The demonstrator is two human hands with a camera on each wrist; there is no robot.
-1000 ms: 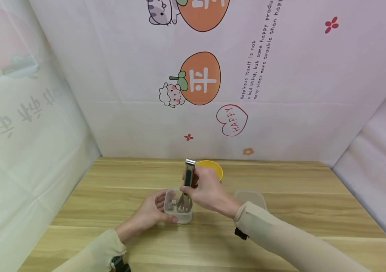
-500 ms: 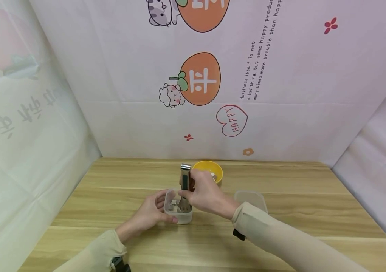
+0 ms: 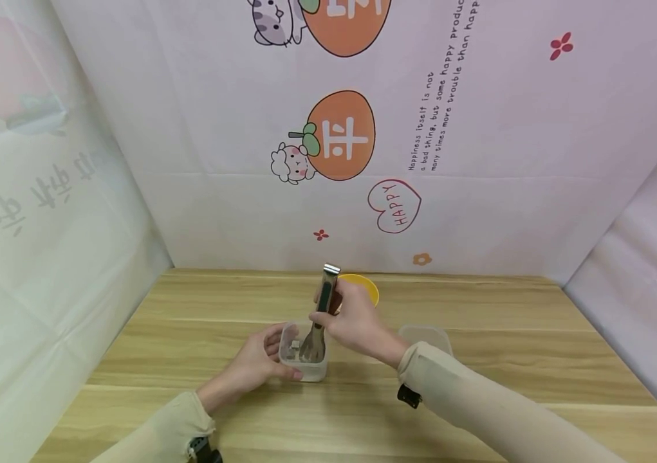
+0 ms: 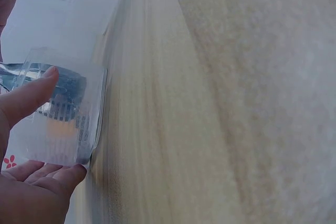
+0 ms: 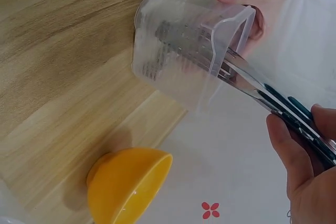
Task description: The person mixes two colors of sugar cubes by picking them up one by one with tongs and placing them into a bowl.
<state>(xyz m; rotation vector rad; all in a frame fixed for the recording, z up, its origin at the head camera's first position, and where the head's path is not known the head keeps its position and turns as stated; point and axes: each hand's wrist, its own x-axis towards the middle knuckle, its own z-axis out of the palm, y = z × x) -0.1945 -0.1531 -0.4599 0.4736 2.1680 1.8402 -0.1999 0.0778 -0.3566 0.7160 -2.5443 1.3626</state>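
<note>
A clear plastic container (image 3: 312,372) stands on the wooden table, several small pale cubes (image 3: 295,345) inside it. My left hand (image 3: 260,357) holds it from the left, thumb on the near side and fingers round the far side. In the left wrist view the thumb (image 4: 32,95) presses the container wall. My right hand (image 3: 355,326) grips metal tongs (image 3: 325,297) with dark green handle panels. Their slotted heads reach down into the container, tilted, as the right wrist view also shows. Whether a cube sits between those heads, I cannot tell.
Behind my right hand stands a yellow bowl (image 3: 367,287), partly hidden by it. A translucent lid (image 3: 425,336) lies on the wooden table (image 3: 496,334) to the right, partly behind the right forearm. A printed white cloth (image 3: 235,212) hangs along the table's back edge.
Half a second ago the tongs stood more upright and lower; now their top end has risen and leans right. The right hand again covers more of the bowl. The left hand and container stay put.
</note>
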